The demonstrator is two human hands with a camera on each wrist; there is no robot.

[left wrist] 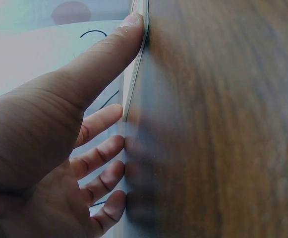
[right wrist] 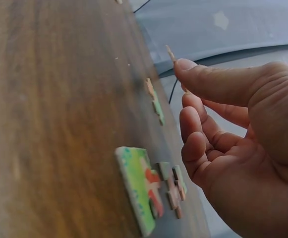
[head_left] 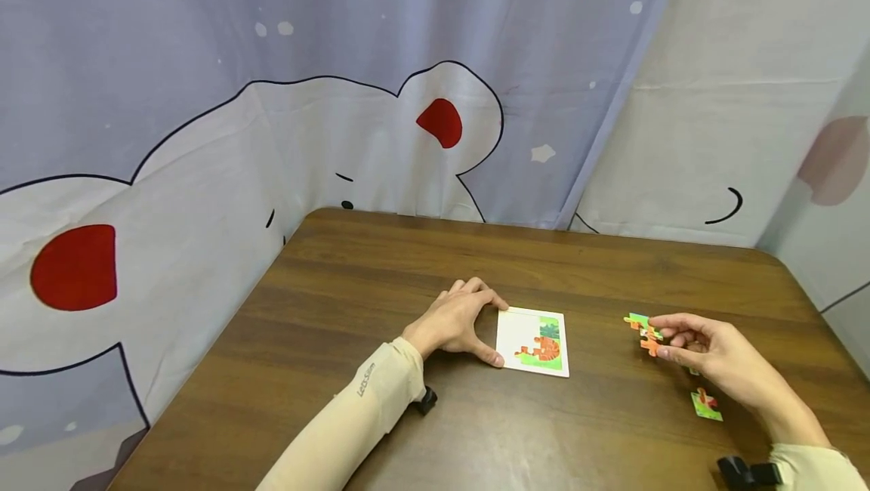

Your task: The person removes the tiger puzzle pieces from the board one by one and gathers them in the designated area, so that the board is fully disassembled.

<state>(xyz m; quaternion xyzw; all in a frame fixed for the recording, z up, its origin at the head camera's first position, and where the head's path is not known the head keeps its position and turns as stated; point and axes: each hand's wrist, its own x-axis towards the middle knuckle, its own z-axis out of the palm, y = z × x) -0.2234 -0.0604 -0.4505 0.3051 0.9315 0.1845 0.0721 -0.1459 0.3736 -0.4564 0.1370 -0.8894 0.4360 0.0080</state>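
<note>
Bench [head_left: 381,264]: brown, wood-grained, far corners rounded. Fabric backdrop [head_left: 544,38]: lilac and white, black-outlined figures [head_left: 204,155], red patches [head_left: 75,268], pale stars [head_left: 542,152].

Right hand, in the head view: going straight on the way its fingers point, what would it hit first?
Likely the loose puzzle piece just past the right hand, though the hand may pass above it, since depth is unclear there. Beyond that, in roughly the same line, lies the puzzle board.

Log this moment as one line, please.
Left hand: touches puzzle board | Right hand: pinches puzzle piece | Board: partly filled | Loose pieces: on table, near right hand
</note>
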